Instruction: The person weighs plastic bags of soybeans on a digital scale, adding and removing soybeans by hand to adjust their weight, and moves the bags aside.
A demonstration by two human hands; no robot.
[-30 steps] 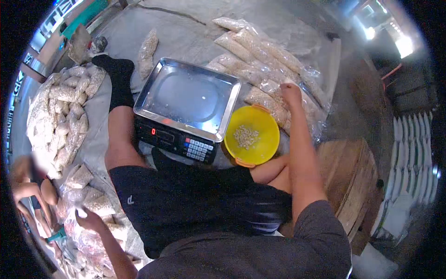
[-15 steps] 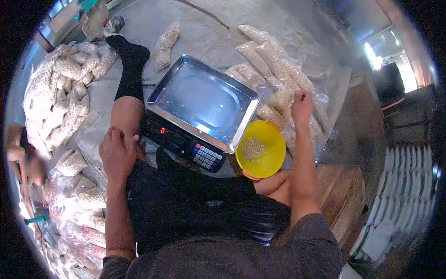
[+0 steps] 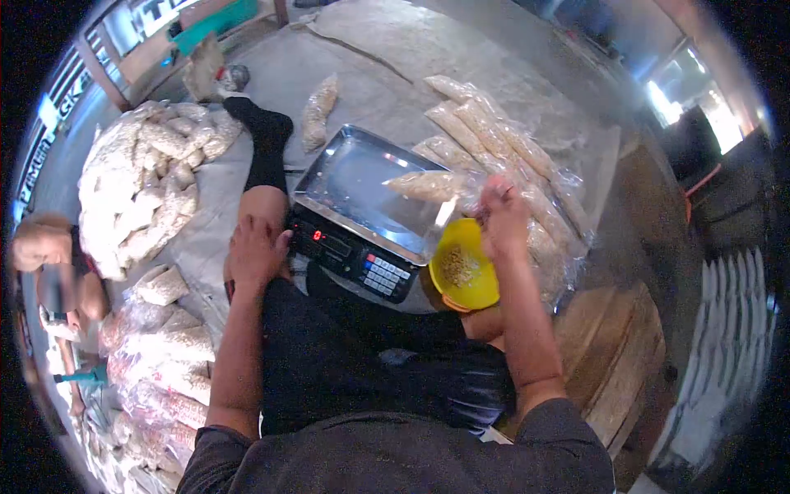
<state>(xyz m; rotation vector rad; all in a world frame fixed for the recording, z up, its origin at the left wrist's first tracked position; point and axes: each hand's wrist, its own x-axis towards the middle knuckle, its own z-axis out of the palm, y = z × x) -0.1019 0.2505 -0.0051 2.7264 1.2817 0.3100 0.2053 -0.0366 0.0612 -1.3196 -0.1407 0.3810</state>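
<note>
My right hand (image 3: pixel 504 216) is closed on the gathered end of a clear plastic bag (image 3: pixel 425 186) filled with pale, small pieces. The bag stretches leftward over the metal tray (image 3: pixel 350 169) of a digital scale (image 3: pixel 350 255), whose red display reads 0. I cannot tell whether the bag touches the tray. Below that hand, a yellow bowl (image 3: pixel 485 282) with orange handles contains some loose pale pieces (image 3: pixel 457 266). On my bent left leg, just below the knee, my left hand (image 3: pixel 258 251) lies with its fingers spread, holding nothing.
Several filled bags (image 3: pixel 485 132) lie side by side at the right. A large heap of filled bags (image 3: pixel 148 181) stands at the left, with another person (image 3: pixel 62 272) beyond it. One bag (image 3: pixel 319 113) lies behind the scale. Wooden boards (image 3: pixel 609 362) are at my right.
My right hand has moved left from the row of bags, bringing one filled bag over the scale tray. The view has shifted slightly. My left hand stays on the leg.
</note>
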